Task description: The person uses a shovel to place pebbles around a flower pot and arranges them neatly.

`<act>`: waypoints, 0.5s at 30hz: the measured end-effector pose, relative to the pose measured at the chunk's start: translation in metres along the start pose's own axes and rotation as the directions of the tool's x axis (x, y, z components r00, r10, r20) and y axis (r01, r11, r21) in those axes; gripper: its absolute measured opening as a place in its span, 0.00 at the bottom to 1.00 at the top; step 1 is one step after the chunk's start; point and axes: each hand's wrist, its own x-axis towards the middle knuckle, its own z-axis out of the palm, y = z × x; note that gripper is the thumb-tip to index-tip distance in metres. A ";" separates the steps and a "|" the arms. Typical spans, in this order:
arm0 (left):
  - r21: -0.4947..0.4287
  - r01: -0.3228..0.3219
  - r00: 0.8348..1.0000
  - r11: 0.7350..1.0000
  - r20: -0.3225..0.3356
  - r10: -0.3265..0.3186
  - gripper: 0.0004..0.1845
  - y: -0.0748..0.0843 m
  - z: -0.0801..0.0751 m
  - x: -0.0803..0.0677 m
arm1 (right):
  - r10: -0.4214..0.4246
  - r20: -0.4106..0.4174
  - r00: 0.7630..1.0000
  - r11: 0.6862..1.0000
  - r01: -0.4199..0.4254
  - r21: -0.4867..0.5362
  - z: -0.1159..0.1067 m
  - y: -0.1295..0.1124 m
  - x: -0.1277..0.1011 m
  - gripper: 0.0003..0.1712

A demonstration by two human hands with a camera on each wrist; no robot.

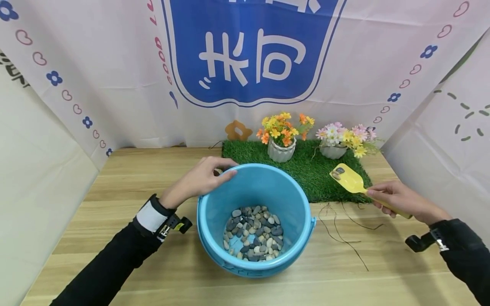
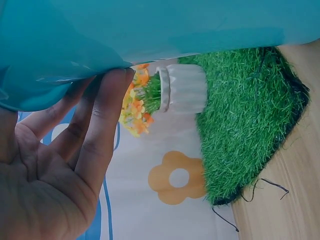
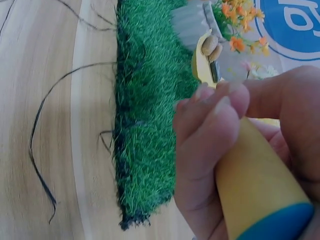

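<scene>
Yellow scoop with stones, right of blue bucket.

This looks like a small staged display booth: white printed cloth with hearts, flowers and a large blue emblem walls in a wood-grain tabletop, dressed with an artificial grass mat and two pots of flowers. The wider building cannot be told.

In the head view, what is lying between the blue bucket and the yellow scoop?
Between the bucket and the scoop, only green grass mat shows, with nothing standing there; the head view shows this.
</scene>
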 end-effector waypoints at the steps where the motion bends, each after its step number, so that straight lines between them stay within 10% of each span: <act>1: -0.001 0.000 1.000 1.000 0.000 0.000 0.15 0.000 0.000 0.000 | 0.008 -0.002 1.000 1.000 -0.008 -0.002 -0.001 0.002 0.000 0.21; 15: -0.004 -0.001 1.000 1.000 0.000 0.001 0.15 -0.001 0.001 0.001 | 0.142 -0.002 0.990 0.990 -0.142 0.004 -0.015 0.028 0.005 0.24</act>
